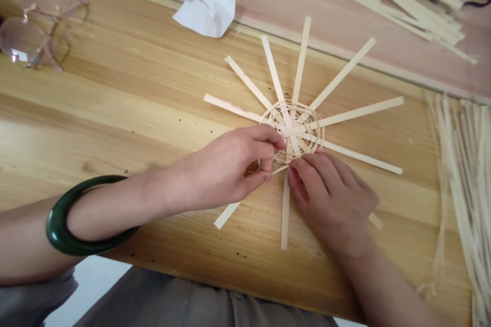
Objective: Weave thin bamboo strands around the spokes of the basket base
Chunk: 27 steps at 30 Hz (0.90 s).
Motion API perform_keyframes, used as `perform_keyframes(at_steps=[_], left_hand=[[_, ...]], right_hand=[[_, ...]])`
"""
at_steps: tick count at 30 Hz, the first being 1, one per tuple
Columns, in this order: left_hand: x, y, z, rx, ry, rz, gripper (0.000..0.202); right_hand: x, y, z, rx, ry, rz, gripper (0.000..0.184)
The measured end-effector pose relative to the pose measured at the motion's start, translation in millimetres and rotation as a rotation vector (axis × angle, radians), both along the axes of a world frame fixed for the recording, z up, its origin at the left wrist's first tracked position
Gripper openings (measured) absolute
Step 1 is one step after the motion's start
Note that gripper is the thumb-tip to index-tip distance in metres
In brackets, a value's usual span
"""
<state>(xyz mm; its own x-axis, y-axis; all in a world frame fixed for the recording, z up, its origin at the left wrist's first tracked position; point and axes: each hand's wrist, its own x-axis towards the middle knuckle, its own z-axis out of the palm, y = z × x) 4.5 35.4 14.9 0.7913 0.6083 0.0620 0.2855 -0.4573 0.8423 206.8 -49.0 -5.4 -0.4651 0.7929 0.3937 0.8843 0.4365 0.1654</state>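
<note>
A woven base of pale flat strips point(347, 112) lies on the wooden table, its strips fanning out like spokes from a crossed centre. Thin weaving strand point(318, 117) runs in loose rings around that centre. My left hand point(249, 161), with a dark green bangle point(61, 230) on its wrist, pinches the thin strand at the near left of the rings. Just to its right, my right hand point(326, 189) is closed on the near edge of the weave, thumb and fingertips together at the strand. Both hands cover parts of the near spokes.
Eyeglasses point(42, 30) rest at the upper left. Crumpled white paper point(209, 2) lies beyond the weave. Loose flat strips point(406, 0) are piled at the upper right, and a bundle of thin strands point(470, 173) lies along the right. Small dark specks dot the wooden table point(126, 97).
</note>
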Motion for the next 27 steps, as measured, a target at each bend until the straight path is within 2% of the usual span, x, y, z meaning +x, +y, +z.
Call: perform_keyframes(at_steps=[7,11,13,15,16,18,20,25,27], left_hand=[[4.0,-2.5,4.1,0.009,0.01,0.023,0.027],[2.3,1.4,4.3,0.055,-0.015,0.079,0.013],[0.3,5.6,4.5,0.063,-0.026,0.033,0.027],[-1.1,10.4,4.8,0.032,-0.031,-0.027,0.035],[-1.3,12.8,4.9,0.012,-0.032,-0.027,0.031],[-0.9,17.3,5.2,-0.014,-0.047,0.009,0.018],[-0.2,21.0,6.1,-0.044,-0.057,0.029,0.015],[1.0,26.2,6.1,-0.239,-0.029,0.12,0.035],[3.4,24.4,1.8,-0.214,-0.027,0.15,0.028]], right_hand=[[-1.1,1.6,-0.3,-0.005,0.045,0.005,0.014],[-2.2,1.7,-1.0,-0.006,0.055,-0.014,0.014],[-3.1,1.7,-1.4,0.002,0.063,-0.015,0.016],[-3.8,1.8,-1.6,0.011,0.073,-0.017,0.017],[-3.9,1.9,-1.6,0.016,0.076,-0.019,0.016],[-3.9,2.1,-1.8,0.018,0.07,-0.026,0.016],[-3.5,1.9,-2.1,0.018,0.069,-0.031,0.015],[-3.1,1.3,-2.8,0.023,0.104,-0.034,0.013],[-3.0,1.5,-2.8,0.011,0.111,-0.036,0.012]])
